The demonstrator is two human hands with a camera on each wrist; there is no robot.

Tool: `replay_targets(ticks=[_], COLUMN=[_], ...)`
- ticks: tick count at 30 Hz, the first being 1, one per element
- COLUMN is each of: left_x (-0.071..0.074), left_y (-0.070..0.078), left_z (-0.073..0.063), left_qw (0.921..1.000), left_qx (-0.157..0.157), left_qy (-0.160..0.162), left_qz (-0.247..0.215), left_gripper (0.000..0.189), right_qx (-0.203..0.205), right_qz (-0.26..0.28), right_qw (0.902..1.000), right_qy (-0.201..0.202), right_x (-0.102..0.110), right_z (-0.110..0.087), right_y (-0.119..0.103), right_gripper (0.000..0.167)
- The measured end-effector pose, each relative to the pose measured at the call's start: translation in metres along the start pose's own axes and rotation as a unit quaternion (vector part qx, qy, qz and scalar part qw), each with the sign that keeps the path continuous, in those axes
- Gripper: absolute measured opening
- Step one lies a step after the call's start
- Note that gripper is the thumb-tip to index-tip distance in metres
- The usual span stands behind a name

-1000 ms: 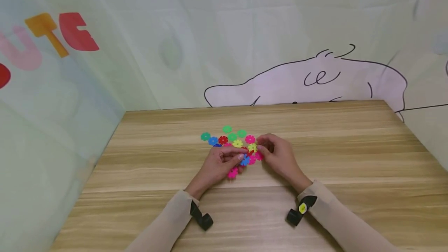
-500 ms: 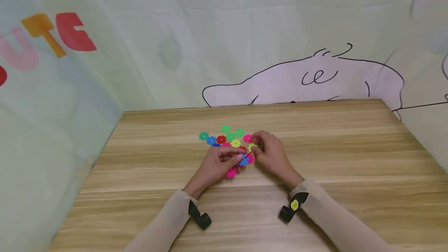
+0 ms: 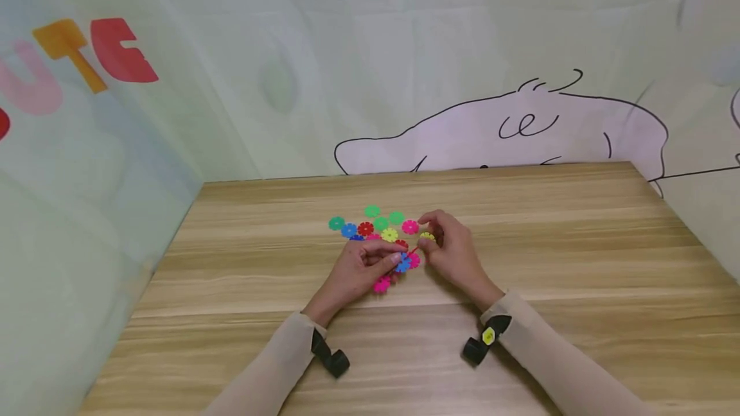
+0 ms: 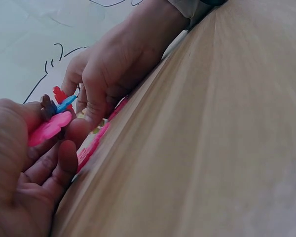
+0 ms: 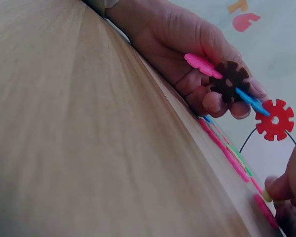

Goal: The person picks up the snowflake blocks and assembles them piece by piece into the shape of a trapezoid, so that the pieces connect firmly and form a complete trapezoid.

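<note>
My left hand [image 3: 361,271] pinches a short chain of notched plastic snowflake discs. In the right wrist view the chain runs from a pink disc [image 5: 202,65] through a dark brown disc [image 5: 229,81] and a blue disc [image 5: 251,101] to a red disc [image 5: 275,120] at its free end. The discs slot into each other at angles, and the chain is raised over the table. To its right, my right hand [image 3: 457,255] pinches a yellow snowflake disc [image 3: 427,236] between thumb and fingers, low over the tabletop and apart from the chain.
Several loose snowflake discs lie flat beyond the hands, among them a teal disc [image 3: 336,223], a green disc [image 3: 372,210], a red disc [image 3: 365,228] and a pink disc [image 3: 410,226]. The wooden table [image 3: 260,210] meets a printed cloth backdrop [image 3: 260,82] behind.
My right hand first moves left to the yellow disc, then draws it slightly right and away from the other discs. My left hand holds the chain almost still.
</note>
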State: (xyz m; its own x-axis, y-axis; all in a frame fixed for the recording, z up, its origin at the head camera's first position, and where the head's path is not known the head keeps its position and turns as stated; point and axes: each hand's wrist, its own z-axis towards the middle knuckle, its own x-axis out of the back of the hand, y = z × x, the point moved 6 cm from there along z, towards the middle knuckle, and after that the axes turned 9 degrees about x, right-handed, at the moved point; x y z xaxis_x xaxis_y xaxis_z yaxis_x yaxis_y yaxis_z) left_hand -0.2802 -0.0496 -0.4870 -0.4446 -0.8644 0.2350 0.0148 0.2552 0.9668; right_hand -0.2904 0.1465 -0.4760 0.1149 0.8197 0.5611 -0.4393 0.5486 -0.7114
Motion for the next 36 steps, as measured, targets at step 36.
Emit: replay_targets(ticks=[36], left_x=[-0.001], left_y=[-0.001], left_z=[-0.001], left_qw=[1.0000], left_qx=[-0.005], left_qy=[-0.006], left_qz=[-0.005], left_gripper=[0.021], right_qx=[-0.093], right_qz=[0.296], right_qw=[0.9505], right_qy=[-0.009], right_x=[0.000], right_z=[-0.015], right_y=[0.002], right_gripper=[0.021])
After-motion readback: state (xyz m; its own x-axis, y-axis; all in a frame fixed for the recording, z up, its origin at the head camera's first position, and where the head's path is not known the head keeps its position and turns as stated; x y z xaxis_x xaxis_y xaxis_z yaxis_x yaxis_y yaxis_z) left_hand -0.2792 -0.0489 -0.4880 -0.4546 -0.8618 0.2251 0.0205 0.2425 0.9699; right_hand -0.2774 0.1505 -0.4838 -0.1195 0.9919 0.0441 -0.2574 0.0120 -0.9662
